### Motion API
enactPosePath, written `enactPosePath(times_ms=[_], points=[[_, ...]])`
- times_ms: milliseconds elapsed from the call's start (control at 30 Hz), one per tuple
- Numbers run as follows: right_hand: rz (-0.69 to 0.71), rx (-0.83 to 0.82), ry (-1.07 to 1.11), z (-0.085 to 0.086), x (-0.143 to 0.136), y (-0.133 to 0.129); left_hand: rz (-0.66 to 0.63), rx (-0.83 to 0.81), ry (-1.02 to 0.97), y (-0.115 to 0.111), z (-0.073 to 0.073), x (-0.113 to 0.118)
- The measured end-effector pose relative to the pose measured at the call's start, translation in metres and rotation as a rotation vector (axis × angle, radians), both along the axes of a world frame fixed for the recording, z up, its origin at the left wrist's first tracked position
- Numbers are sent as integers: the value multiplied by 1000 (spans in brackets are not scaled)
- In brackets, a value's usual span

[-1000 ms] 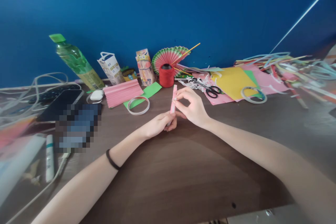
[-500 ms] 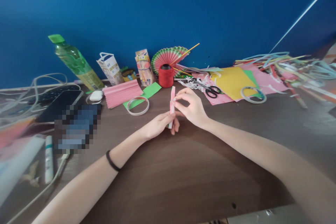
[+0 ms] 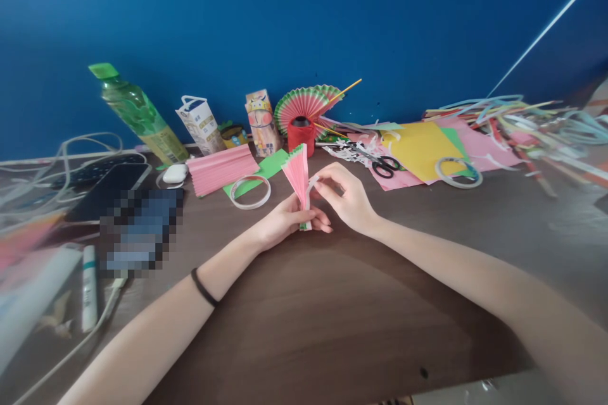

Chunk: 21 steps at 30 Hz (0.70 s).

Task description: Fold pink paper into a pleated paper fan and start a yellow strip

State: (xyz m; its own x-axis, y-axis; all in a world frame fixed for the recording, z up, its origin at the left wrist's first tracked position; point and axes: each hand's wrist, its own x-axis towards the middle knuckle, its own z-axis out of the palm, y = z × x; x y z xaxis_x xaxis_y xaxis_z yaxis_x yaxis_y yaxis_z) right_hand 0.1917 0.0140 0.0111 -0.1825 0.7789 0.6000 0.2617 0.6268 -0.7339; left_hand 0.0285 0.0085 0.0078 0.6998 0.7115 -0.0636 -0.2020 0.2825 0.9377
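A pleated pink paper fan [image 3: 297, 176] with green edges stands upright, its upper pleats partly spread. My left hand [image 3: 284, 223] pinches it near its lower end. Just right of the fan, the fingertips of my right hand [image 3: 346, 195] are closed on a thin white strip [image 3: 312, 183], which looks like backing paper coming off the fan's side. Behind my hands stands a red spool of thread [image 3: 308, 138], partly hidden by the fan. A larger pink and green pleated fan [image 3: 299, 104] rests against the wall behind the spool.
At left are a pleated pink sheet [image 3: 222, 169], a tape roll [image 3: 250, 192], a green bottle [image 3: 137, 111], cartons, phones, a marker [image 3: 88, 288] and cables. Black scissors [image 3: 386, 166], white paper scraps, coloured paper [image 3: 418, 149] and another tape roll [image 3: 458, 173] lie at right.
The pleated paper, earlier a narrow folded strip seen edge-on, now has its top fanned out to the left. My right hand has drawn the white strip slightly away from it.
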Motion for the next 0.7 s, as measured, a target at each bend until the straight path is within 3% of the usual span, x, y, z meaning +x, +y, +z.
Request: enactPosePath(times_ms=[233, 500, 700], points=[[18, 13, -23, 2, -1, -1, 21, -69, -25, 3, -1, 0], [83, 9, 0, 4, -2, -3, 247, -122, 63, 2, -4, 4], [64, 41, -17, 3, -1, -1, 136, -144, -37, 2, -4, 3]])
